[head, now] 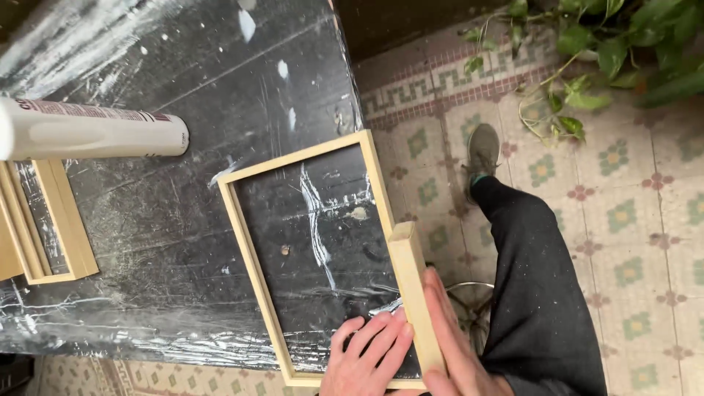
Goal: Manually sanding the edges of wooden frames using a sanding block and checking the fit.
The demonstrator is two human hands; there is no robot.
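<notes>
A light wooden rectangular frame [249, 242] lies flat on a black, paint-streaked table top [147, 220], near its right edge. A short wooden block [412, 279] stands along the frame's right rail. My left hand [367, 356] rests inside the frame at its near right corner, fingertips pressed against the block's inner face. From the outside, my right hand [455, 345] lies flat along the block. The block is pinched between both hands.
A white cartridge tube [95, 130] lies on its side at the table's upper left. More wooden frames [62, 220] are stacked at the left edge. Right of the table are patterned floor tiles [631, 220], my dark trouser leg and shoe [521, 279], and a leafy plant [601, 44].
</notes>
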